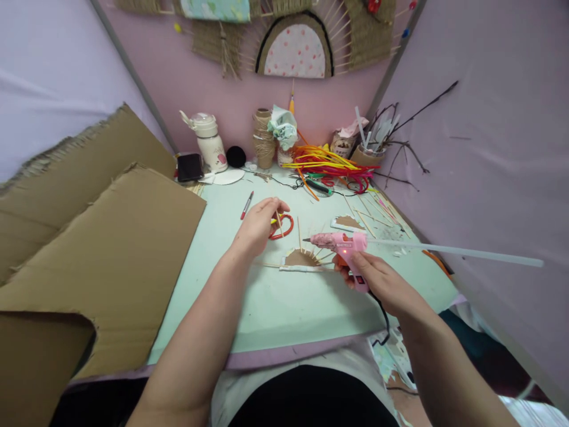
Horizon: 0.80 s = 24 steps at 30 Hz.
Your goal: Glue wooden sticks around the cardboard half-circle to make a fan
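Note:
My left hand [263,222] pinches a thin wooden stick [280,225] above the red-handled scissors [288,227]. My right hand [371,274] is wrapped round a pink glue gun [351,246], whose nozzle points left and whose long clear glue stick [466,252] sticks out to the right. Below the nozzle a half-round cardboard piece [300,257] lies on the pale green table [284,314], with thin sticks fanning out from its curved edge and a light strip along its straight side. A second half-round piece [349,223] lies behind the glue gun.
Large cardboard sheets [133,237] cover the left side. Along the back stand a white bottle [211,145], a twine roll [264,139], a heap of coloured cords [331,163] and a pot of glue sticks [368,154]. A red pen [247,205] lies beyond my left hand.

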Available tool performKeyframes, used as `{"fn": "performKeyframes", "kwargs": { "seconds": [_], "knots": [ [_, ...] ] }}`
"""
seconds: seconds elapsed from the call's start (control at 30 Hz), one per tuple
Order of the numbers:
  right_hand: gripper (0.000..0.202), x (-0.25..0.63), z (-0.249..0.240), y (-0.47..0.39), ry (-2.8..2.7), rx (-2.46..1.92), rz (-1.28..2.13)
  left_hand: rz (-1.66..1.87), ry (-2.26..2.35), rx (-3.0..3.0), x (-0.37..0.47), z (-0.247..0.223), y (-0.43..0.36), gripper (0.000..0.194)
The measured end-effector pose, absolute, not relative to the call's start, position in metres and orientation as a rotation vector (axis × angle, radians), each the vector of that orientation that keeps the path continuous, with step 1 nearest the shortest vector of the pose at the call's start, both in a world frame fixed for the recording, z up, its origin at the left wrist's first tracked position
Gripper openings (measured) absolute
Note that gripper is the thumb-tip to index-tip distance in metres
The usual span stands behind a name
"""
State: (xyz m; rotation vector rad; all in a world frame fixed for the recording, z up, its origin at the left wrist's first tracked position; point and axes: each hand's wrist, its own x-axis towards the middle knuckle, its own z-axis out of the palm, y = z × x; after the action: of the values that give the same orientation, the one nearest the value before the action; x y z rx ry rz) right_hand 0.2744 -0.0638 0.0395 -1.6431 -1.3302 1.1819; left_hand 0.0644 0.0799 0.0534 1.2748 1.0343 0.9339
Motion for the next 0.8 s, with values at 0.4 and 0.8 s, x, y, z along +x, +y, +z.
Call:
{"fn": "performKeyframes", "kwargs": {
  "seconds": [0.4, 0.8],
  "knots": [
    [0.055, 0.266, 0.030, -0.062, -1.445, -1.691, 1.144, 1.024, 1.216, 1.302, 0.061, 0.005, 0.100, 0.023],
    [0.059, 0.266, 0.029, -0.055, -1.503, -1.744, 1.082, 0.824, 1.396, 1.606, 0.073, 0.007, 0.087, 0.074]
  ]
}}
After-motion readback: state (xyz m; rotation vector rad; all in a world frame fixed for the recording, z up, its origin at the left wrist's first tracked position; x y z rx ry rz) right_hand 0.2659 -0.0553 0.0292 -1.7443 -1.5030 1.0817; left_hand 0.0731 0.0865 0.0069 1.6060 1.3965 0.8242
